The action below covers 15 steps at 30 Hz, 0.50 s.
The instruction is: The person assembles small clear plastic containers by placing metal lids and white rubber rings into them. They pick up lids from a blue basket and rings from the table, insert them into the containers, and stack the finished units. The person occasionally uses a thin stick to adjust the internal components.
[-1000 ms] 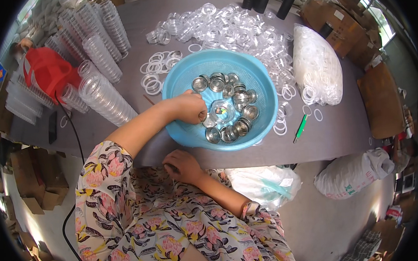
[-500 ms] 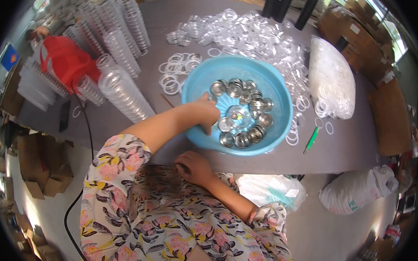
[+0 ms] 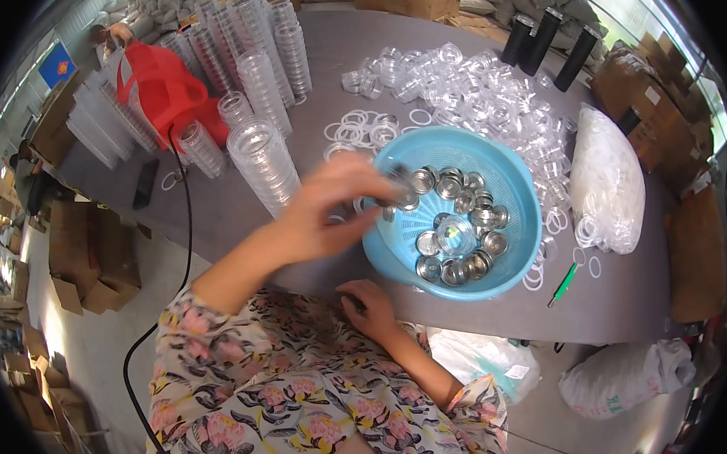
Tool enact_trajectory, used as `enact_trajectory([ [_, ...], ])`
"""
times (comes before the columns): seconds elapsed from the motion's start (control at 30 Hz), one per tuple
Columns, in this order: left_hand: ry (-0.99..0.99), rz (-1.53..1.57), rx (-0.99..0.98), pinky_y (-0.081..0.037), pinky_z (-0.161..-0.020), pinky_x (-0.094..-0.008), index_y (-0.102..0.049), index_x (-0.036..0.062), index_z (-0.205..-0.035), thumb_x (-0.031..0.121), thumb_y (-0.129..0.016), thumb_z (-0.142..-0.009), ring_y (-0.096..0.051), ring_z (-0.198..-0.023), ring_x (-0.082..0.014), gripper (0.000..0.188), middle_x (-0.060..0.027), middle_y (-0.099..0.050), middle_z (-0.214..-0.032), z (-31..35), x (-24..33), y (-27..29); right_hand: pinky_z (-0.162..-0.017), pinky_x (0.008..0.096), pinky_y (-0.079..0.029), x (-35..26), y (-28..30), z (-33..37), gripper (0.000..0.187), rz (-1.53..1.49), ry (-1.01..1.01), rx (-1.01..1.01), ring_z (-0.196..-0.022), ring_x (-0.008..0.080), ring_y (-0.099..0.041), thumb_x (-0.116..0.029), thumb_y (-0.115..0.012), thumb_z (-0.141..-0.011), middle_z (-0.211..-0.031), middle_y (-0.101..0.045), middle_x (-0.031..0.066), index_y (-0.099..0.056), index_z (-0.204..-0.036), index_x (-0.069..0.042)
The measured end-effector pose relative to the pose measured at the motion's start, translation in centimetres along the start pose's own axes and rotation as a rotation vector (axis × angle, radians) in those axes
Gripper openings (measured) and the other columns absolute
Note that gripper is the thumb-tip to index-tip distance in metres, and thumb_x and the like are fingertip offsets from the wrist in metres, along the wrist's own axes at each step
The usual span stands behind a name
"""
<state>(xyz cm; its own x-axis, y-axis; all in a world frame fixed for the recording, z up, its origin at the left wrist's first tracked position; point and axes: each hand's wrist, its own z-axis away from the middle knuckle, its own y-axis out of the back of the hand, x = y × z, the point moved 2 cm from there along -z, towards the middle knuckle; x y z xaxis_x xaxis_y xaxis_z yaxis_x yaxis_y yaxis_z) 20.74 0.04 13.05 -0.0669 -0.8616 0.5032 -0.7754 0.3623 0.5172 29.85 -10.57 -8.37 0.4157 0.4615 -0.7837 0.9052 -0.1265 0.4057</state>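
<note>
My left hand (image 3: 329,206) is raised over the left rim of a light blue plastic basin (image 3: 517,174), smeared by motion. At its fingertips is a small round shiny container (image 3: 403,194), also blurred. Inside the basin lie several round silvery-clear containers (image 3: 450,187), roughly in a ring. A larger clear round cup (image 3: 455,235) with small coloured bits showing stands among them. My right hand (image 3: 372,309) rests close to my lap at the near table edge, its thumb and loosely curled fingers apart, with nothing visible in it.
Tall stacks of clear cups (image 3: 263,162) and a red bag (image 3: 163,85) stand left. Loose clear containers (image 3: 488,89) are heaped behind the basin, with white rings (image 3: 358,129) beside them. Right are a filled plastic bag (image 3: 608,181), a green-handled tool (image 3: 562,286) and black cylinders (image 3: 541,41).
My left hand has lifted out of the basin toward its left rim, with a round shiny container at the fingertips. My right hand stays near my lap. The whole view has shifted slightly.
</note>
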Motion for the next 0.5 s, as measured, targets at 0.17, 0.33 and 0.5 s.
enact_trajectory([
  [0.17, 0.071, -0.774, 0.144, -0.031, -0.098, -0.0443, -0.064, 0.0067, -0.092, 0.002, -0.062, -0.073, -0.051, -0.099, -0.0244, 0.019, -0.0055, -0.060, -0.089, 2.7, 1.0, 10.4, -0.087, 0.0395, -0.044, -4.6, -0.4, -4.0, 0.040, -0.101, 0.115, 0.044, -0.102, 0.0330, -0.054, -0.002, -0.061, -0.077, -0.110, -0.056, 0.0156, -0.053, -0.115, -0.004],
  [0.33, 0.259, -0.809, -0.078, -0.015, -0.108, -0.0491, -0.063, 0.0073, -0.094, 0.009, -0.059, -0.079, -0.047, -0.107, -0.0245, 0.015, -0.0046, -0.058, -0.095, 4.3, -1.7, 12.8, -0.096, 0.0435, -0.038, -7.2, -2.5, -11.7, 0.063, -0.065, 0.242, 0.337, -0.115, 0.0379, -0.045, -0.003, -0.065, -0.073, -0.124, -0.045, 0.0224, -0.038, -0.131, 0.001],
  [0.5, 0.264, -0.808, -0.190, -0.006, -0.108, -0.0580, -0.064, 0.0096, -0.099, 0.017, -0.061, -0.081, -0.043, -0.120, -0.0262, 0.020, -0.0020, -0.061, -0.100, 3.6, -1.2, 12.7, -0.099, 0.0438, -0.036, -6.9, -3.3, -16.6, 0.080, -0.106, 0.161, 0.356, -0.120, 0.0379, -0.042, -0.008, -0.072, -0.068, -0.128, -0.042, 0.0220, -0.030, -0.136, 0.001],
])
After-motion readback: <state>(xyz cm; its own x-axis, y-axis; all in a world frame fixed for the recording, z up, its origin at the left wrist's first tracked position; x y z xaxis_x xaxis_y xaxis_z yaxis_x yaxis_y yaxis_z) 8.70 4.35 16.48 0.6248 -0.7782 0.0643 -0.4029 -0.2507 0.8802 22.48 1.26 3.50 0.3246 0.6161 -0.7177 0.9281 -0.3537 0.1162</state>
